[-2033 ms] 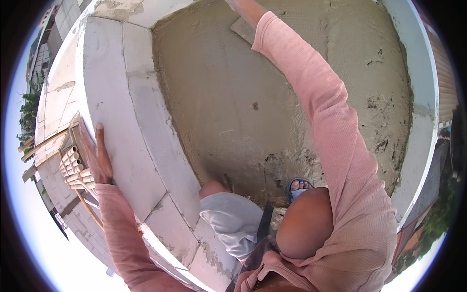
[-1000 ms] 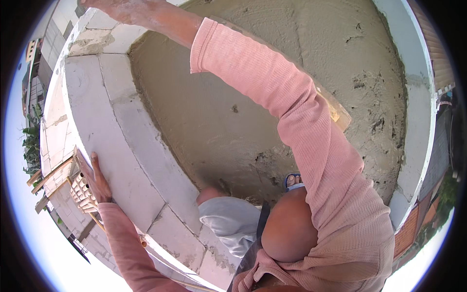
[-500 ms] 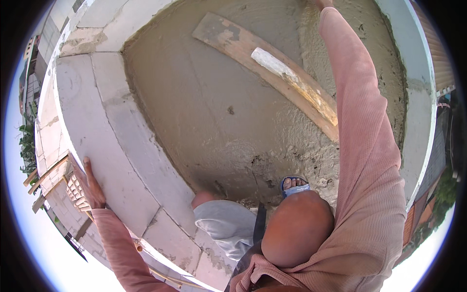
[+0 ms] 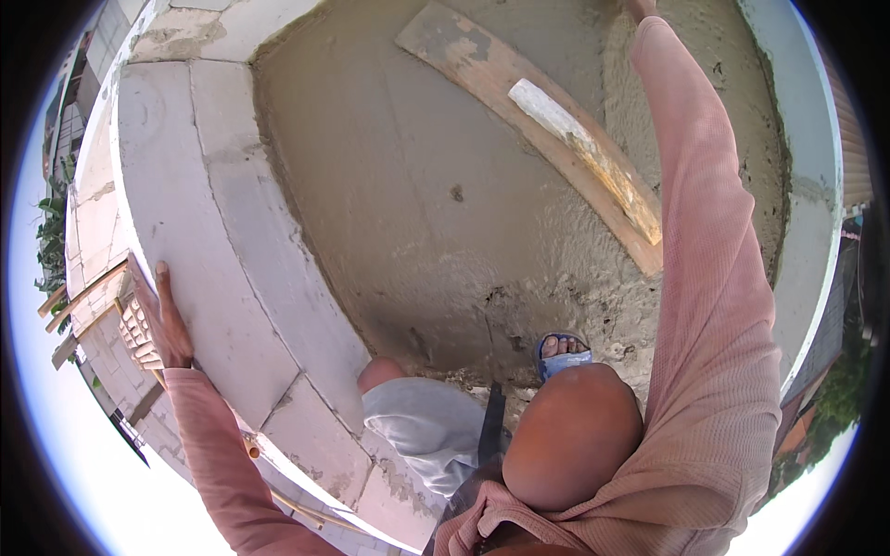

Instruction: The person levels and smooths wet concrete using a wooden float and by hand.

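My left hand [image 4: 163,320] rests on the outer edge of a pale block wall [image 4: 176,199], thumb and fingers stretched out, holding nothing. My right arm reaches far forward over wet grey mortar [image 4: 371,185]. Only a sliver of my right hand [image 4: 641,8] shows at the upper rim; its fingers are cut off from sight. Left of that arm, on the mortar, lies a long wooden board [image 4: 445,42] with a rough white and yellowish wooden strip [image 4: 584,148] along its top. The near end of the board meets the sleeve's edge in the picture.
A second wall [image 4: 805,222] bounds the mortar on the right. My foot in a blue sandal [image 4: 564,358] stands on rougher mortar at the near side, below my bent knee [image 4: 575,435]. Wooden poles [image 4: 88,296] and plants [image 4: 51,222] show beyond the left wall.
The view has shifted, so the board and walls sit farther right and higher. My right hand has slid mostly out of the picture. My left hand stays on the wall edge.
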Tool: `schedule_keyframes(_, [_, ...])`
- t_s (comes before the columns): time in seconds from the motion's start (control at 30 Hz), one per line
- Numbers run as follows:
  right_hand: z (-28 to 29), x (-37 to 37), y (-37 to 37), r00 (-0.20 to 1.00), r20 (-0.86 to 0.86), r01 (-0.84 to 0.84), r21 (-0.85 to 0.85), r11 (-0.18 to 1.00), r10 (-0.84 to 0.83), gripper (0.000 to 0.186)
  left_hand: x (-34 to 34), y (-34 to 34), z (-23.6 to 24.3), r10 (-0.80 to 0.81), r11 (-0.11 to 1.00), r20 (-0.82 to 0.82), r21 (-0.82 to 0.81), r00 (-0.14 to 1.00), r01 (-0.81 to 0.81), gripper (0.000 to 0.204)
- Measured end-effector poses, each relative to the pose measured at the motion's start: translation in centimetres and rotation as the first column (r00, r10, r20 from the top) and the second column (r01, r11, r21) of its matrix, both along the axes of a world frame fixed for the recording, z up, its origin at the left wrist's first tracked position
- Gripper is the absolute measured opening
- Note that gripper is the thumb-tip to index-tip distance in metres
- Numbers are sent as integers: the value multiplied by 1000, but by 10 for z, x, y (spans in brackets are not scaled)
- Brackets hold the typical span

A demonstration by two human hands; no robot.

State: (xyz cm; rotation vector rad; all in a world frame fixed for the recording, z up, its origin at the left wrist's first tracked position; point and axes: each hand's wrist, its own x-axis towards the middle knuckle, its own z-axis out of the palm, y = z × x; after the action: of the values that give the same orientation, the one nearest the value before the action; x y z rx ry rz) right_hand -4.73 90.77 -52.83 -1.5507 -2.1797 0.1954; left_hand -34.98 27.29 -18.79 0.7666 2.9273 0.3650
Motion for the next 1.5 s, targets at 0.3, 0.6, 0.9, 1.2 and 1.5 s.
schedule_keyframes(0.3, [108, -37, -57, -344, -902, -175, -210, 962, -260, 15, -6, -7, 1, -1, 1000, -95, -24, 995, -2, 94])
schedule_keyframes(0.6, [249, -152, -311, 239, -398, -790, 450, 416, 886, 38, -2, -14, 4, 35, 998, -111, -55, 993, -41, 92])
schedule_keyframes(0.9, [112, 188, -272, 819, 106, -398, -602, 692, 564, 78, -6, -9, -3, -4, 1000, -135, -31, 991, 0, 89])
schedule_keyframes(1.2, [113, 150, -349, 926, -373, -355, -818, 454, 51, 52, -11, -10, -3, -10, 1000, -166, -20, 986, 7, 89])
schedule_keyframes(1.5, [130, 129, -398, 840, -515, -343, -748, 568, -172, 41, -11, -13, -10, 5, 999, -182, -35, 983, -11, 90])
